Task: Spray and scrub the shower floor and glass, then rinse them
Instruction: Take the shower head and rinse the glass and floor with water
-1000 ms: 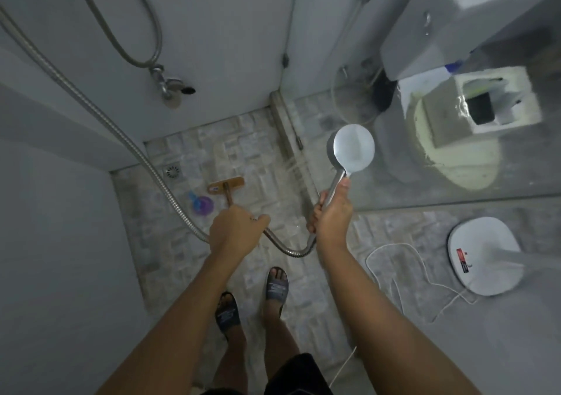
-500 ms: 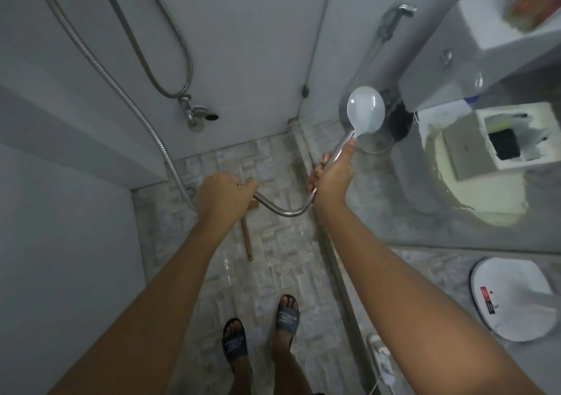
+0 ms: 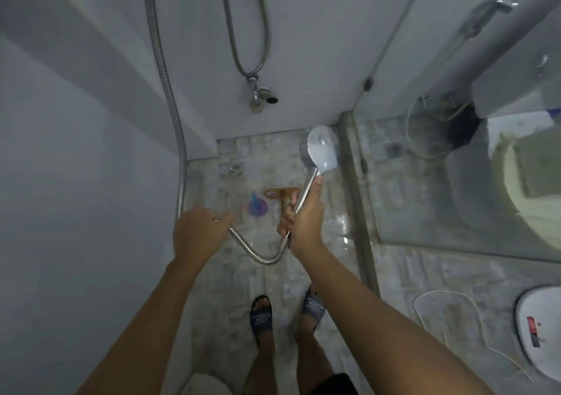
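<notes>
head-worn view, steeply down, shower floor [image 3: 273, 261]

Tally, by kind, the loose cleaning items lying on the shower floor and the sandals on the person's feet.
Scrub brush: 1
Purple item, blurred: 1
Sandals: 2
Total: 4

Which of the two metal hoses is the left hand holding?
The long hose beside the left wall; it passes through the left hand to the shower head. The shorter looped hose hangs free.
</notes>
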Tool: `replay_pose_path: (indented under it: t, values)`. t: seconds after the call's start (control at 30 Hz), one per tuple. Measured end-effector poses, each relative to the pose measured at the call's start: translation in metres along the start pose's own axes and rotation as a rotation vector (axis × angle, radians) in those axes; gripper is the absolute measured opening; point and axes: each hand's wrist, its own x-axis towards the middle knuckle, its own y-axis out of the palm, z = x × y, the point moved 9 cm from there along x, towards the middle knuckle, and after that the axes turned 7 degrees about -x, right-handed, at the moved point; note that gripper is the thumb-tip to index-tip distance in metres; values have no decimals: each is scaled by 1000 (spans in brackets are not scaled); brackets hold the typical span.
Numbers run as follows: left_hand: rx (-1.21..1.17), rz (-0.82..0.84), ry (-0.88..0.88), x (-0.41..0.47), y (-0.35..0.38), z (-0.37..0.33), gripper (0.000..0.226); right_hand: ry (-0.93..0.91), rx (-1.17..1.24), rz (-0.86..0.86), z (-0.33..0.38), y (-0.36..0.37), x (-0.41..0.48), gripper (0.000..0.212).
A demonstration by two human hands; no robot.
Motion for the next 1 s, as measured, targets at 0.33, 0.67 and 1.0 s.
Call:
replay_pose_path:
  t: [0.33, 0.67, 1.0]
  values:
    - [-25, -69, -180, -83, -62, 147, 57, 131, -128, 102, -115, 73, -65, 71]
    - [-81, -127, -221, -131, -95, 204, 57, 160, -205, 162, -178, 107, -105, 71]
    - [-140, -219, -277, -159, -115, 189, 55, 136, -194, 210, -151, 111, -124, 70]
